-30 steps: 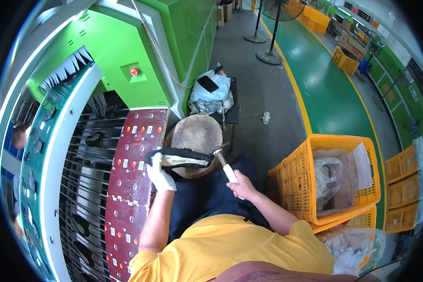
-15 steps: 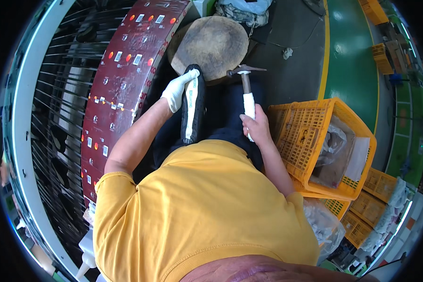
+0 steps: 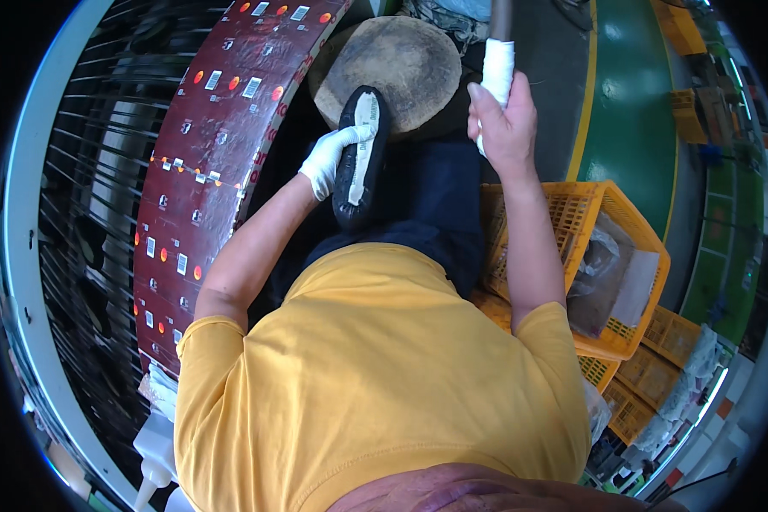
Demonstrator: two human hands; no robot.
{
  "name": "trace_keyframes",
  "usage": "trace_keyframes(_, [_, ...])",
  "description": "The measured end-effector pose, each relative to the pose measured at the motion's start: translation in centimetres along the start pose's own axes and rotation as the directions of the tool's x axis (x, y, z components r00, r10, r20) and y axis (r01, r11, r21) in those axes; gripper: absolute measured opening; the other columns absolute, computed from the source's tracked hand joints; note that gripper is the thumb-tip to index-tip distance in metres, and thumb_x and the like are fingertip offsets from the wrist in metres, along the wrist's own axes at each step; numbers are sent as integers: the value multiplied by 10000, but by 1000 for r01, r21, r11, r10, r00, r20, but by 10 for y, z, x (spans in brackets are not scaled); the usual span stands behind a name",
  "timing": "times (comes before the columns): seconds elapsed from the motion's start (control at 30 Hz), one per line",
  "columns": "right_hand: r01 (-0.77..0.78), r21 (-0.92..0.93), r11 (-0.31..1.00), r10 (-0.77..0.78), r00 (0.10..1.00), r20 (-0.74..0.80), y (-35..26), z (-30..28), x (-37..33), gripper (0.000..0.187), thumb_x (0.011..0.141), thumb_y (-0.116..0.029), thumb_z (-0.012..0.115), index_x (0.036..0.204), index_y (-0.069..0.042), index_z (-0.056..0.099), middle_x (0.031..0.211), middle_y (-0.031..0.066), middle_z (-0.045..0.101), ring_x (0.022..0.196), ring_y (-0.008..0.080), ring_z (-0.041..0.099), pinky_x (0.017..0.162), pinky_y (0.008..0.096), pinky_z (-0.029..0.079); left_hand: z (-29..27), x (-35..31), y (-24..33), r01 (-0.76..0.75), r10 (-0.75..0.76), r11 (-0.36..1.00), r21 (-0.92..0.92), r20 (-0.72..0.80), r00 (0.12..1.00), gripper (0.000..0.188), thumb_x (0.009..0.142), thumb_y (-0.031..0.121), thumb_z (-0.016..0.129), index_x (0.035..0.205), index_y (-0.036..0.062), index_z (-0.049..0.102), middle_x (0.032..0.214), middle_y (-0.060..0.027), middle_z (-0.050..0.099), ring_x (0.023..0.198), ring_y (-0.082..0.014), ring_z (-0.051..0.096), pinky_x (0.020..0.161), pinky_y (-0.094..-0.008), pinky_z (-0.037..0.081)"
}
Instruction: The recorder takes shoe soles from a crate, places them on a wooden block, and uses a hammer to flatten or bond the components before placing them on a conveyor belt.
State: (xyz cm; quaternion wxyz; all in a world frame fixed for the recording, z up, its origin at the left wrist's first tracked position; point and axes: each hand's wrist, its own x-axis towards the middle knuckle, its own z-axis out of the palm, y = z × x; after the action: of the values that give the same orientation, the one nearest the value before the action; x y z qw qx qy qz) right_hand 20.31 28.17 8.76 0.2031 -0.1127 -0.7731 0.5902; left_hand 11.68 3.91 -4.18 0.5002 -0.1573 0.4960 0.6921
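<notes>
Black shoe [image 3: 362,166] — underside up, pale central strip [image 3: 364,155], white-wrapped tool handle [image 3: 497,70] — to its right

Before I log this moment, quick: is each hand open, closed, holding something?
Left hand: closed, holding a black shoe piece.
Right hand: closed around a white-wrapped handle.

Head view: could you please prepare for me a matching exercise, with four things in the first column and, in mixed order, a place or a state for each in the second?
Column one
1. left hand
2. right hand
3. wooden block
4. yellow-orange crate

Column two
A. at the picture's right side, with clear plastic inside
B. bare, gripping a white-wrapped handle
C. brownish, partly hidden behind the upper end of the shoe
D. in a white glove, holding a dark shoe

Right pairs: 1-D, 2-B, 3-C, 4-A
</notes>
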Motion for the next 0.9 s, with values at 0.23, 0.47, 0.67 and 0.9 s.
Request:
trace_keyframes(0.23, [-407, -305, 861, 493, 815, 305, 60, 16, 8, 309, 969, -150, 715, 1176, -18, 528, 753, 84, 633, 486, 141, 592, 442, 313, 473, -2, -1, 0, -1, 4, 990, 143, -24, 1000, 431, 815, 356, 838, 1068, 22, 740, 867, -152, 763, 685, -270, 728, 666, -387, 606])
trace_keyframes(0.47, [-163, -96, 982, 165, 986, 15, 65, 28, -16, 290, 969, -102, 703, 1127, -28, 471, 726, 79, 600, 513, 128, 597, 447, 317, 478, -3, 7, 4, 33, -37, 995, 98, 34, 999, 422, 822, 346, 824, 1064, 11, 737, 880, -167, 767, 696, -281, 737, 677, -396, 614])
trace_keyframes(0.67, [-64, -179, 982, 95, 980, 173, -22, 15, 16, 303, 991, -190, 710, 1149, 10, 546, 763, 93, 653, 570, 147, 647, 509, 321, 503, -13, 18, -1, 78, -79, 997, 26, 49, 996, 385, 858, 327, 775, 1067, 6, 736, 887, -185, 768, 720, -307, 744, 715, -423, 630])
trace_keyframes(0.9, [-104, -617, 780, 374, 868, 327, 22, 16, 22, 397, 949, -190, 728, 1226, 11, 527, 815, 165, 700, 596, 245, 701, 554, 394, 545, -10, 21, 2, 76, -79, 996, 55, 64, 995, 385, 870, 326, 766, 1082, 6, 741, 906, -191, 776, 726, -305, 751, 721, -422, 633])
